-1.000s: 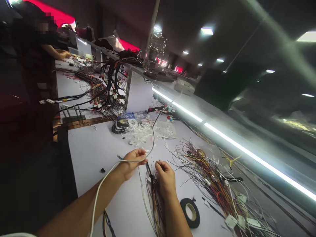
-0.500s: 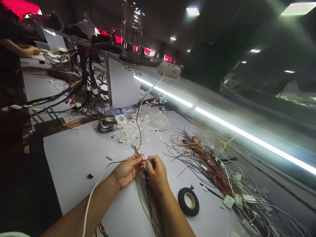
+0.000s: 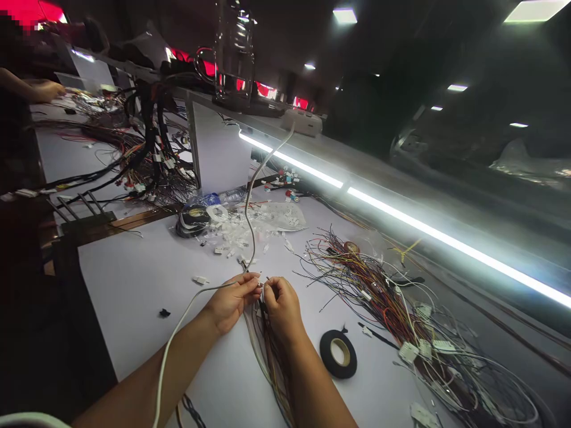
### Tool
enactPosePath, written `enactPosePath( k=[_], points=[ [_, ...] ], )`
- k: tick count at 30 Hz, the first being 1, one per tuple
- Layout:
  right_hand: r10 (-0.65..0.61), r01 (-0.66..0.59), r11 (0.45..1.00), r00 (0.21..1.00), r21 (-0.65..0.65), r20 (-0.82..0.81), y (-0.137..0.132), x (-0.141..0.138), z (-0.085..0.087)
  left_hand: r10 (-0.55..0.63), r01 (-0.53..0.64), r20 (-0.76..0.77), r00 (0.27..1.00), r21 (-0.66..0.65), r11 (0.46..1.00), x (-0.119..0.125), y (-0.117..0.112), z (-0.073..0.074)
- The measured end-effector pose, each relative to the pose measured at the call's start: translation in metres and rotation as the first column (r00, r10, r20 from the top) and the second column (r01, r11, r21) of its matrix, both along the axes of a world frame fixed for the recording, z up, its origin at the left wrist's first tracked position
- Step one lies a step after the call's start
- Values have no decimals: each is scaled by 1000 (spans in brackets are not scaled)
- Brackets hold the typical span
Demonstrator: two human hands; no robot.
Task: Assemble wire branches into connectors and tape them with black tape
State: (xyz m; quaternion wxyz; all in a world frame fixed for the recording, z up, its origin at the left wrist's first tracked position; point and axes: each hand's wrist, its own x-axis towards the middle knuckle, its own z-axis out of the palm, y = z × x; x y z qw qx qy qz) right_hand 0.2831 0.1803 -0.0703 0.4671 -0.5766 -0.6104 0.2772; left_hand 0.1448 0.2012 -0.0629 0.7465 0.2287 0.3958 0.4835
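Note:
My left hand (image 3: 232,302) is closed, pinching a small white connector (image 3: 260,280) between thumb and fingertips. Right beside it, my right hand (image 3: 282,308) is also closed, its thumb and forefinger pinching a thin wire (image 3: 267,279) whose tip sticks up near the connector. Fingers partly hide both small pieces. Below the hands, a bundle of thin wires (image 3: 273,380) runs down between my forearms toward the table's near edge. A white cable (image 3: 250,220) comes down from above, passes by my left hand and crosses over my left forearm.
A roll of black tape (image 3: 328,355) lies right of my right forearm. Beyond it spreads a large wire bundle (image 3: 379,297) with white connectors. Bagged clear connectors (image 3: 238,235) sit at the back, below a lit tube lamp (image 3: 401,217). A co-worker's hand (image 3: 47,91) shows far left.
The view has shifted slightly. My hands stay close together in front of me, both still pinching, with the right fingertips moved a little relative to the connector.

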Motion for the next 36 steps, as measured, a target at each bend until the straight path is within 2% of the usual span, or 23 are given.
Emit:
enactPosePath(
  k=[3, 8, 22, 30, 36],
  points=[
    [-4, 3, 1000, 999, 31, 39, 0, 0, 1, 59, -50, -86, 995, 103, 993, 1, -1, -5],
    [-3, 3, 1000, 1000, 7, 26, 0, 0, 1, -16, 18, -39, 999, 65, 998, -1, 0, -6],
    [-5, 5, 1000, 999, 1, -45, -1, 0, 1, -23, 23, -17, 1000, 19, 1000, -4, 2, -5],
    [6, -6, 1000, 999, 6, 47, -1, 1, 1, -40, 42, -52, 998, 43, 998, -3, 2, -5],
    [-22, 10, 998, 986, 70, 165, -2, 1, 1, 54, 8, -288, 956, 211, 977, -1, 1, -5]
  ],
)
